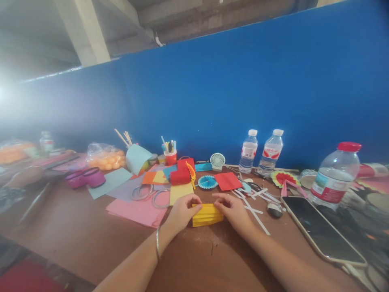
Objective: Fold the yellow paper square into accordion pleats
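Note:
A yellow paper (207,215) with several crosswise pleats stands near the front of the brown table. My left hand (184,209) pinches its upper left corner between thumb and fingers. At the upper right corner, my right hand (230,207) holds the paper the same way, thumb in front. Just behind the hands are a blue pleated paper disc (208,182), a red paper square (227,181) and a yellow sheet (180,194). A silver bracelet circles my left wrist.
Pink sheets (138,211) lie to the left, white paper strips (257,217) to the right. Farther right are a phone (323,229) and a large bottle (336,176). Two small bottles, a fan (217,161) and a pen cup (170,157) line the back.

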`<state>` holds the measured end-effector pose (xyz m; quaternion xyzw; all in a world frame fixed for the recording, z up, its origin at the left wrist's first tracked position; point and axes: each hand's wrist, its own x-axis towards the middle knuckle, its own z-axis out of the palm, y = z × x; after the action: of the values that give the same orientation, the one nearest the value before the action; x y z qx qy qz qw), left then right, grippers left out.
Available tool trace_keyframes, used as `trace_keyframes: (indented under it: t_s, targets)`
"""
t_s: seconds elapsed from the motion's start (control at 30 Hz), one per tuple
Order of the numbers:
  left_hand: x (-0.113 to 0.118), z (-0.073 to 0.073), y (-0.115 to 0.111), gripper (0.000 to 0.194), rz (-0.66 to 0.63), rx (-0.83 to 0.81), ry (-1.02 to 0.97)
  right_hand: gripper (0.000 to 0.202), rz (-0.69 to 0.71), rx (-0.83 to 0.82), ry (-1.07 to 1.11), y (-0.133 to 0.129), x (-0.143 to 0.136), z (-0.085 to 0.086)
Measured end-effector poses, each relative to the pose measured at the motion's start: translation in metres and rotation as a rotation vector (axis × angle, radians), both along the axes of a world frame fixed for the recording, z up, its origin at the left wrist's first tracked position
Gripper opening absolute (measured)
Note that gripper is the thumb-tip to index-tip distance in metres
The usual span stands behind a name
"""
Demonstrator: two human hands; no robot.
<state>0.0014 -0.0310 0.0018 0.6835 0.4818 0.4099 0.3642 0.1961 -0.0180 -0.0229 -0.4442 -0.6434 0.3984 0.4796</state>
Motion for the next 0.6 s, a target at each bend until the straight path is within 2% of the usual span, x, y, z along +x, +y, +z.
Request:
trace_keyframes:
  t_s: [0.13,0.27,0.43,0.6]
  targets:
    - [0.0000,-0.0040,0.0011,0.018,-0.002,0.026,0.033,0.017,0.057,0.074,-0.011,-0.0043,0.0003,0.0043]
    - [0.0000,-0.0019,0.0006,0.018,0.001,0.031,0.026,0.013,0.094,0.093,-0.034,-0.0059,0.0011,0.0085]
    - [0.0009,0.0005,-0.0009,0.008,0.016,0.053,0.034,0.015,0.069,0.059,-0.062,-0.0053,0.0012,0.0084]
    - [0.0016,0.0045,-0.0055,0.013,0.043,0.085,0.085,0.016,0.027,0.027,-0.061,-0.0022,0.0018,0.0065]
